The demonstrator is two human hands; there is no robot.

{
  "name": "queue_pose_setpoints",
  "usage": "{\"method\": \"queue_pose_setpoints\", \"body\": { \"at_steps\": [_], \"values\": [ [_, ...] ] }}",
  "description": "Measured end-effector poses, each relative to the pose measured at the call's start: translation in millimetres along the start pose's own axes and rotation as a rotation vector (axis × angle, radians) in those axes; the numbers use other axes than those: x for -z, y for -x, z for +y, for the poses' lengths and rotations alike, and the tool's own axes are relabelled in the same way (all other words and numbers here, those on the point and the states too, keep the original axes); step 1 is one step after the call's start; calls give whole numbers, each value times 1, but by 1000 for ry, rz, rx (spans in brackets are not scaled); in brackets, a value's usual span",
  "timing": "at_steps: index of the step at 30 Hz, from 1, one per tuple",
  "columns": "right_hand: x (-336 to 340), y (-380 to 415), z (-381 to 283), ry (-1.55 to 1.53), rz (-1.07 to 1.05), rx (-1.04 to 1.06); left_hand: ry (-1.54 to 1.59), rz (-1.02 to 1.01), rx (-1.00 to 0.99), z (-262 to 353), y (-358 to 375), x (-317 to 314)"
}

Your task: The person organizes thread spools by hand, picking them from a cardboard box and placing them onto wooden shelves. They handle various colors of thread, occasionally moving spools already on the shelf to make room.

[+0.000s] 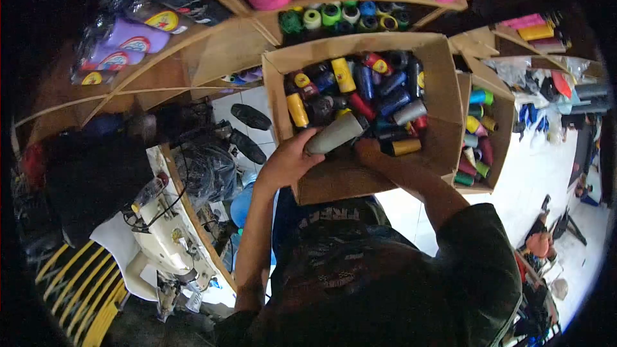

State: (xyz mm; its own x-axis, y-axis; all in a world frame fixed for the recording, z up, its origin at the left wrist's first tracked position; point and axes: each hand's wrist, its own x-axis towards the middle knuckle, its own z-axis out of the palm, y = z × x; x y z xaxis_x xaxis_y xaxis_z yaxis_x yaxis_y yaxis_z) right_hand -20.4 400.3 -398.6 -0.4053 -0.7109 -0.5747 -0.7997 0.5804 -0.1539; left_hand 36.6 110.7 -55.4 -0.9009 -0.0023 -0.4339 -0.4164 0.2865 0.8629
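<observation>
We hold both arms stretched forward, bare below the short sleeves. Our left hand [289,157] is curled, the thumb up and the fingers [313,143] closed around something. Our right hand [371,153] is turned palm down, near the left one; its fingers are mostly hidden, so we cannot tell its grip.

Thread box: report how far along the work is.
Done: the box is full of mixed spools, and a second box beside it holds more. In hand: the left hand grips a grey cone at the box's near edge; the right hand is inside among the spools. Left: many spools lie jumbled.
</observation>
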Motion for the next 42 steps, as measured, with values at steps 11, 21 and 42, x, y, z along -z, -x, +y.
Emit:
{"method": "queue_pose_setpoints", "body": {
  "at_steps": [11,21,42],
  "values": [
    [86,26,-15,-390,-93,-264,149,563,-70,33,9,43],
    [299,64,-3,-653,202,-180,-418,758,-423,69,-103,64],
    [429,-87,19,-224,762,-33,-701,504,19,32,-189,79]
  ]
}}
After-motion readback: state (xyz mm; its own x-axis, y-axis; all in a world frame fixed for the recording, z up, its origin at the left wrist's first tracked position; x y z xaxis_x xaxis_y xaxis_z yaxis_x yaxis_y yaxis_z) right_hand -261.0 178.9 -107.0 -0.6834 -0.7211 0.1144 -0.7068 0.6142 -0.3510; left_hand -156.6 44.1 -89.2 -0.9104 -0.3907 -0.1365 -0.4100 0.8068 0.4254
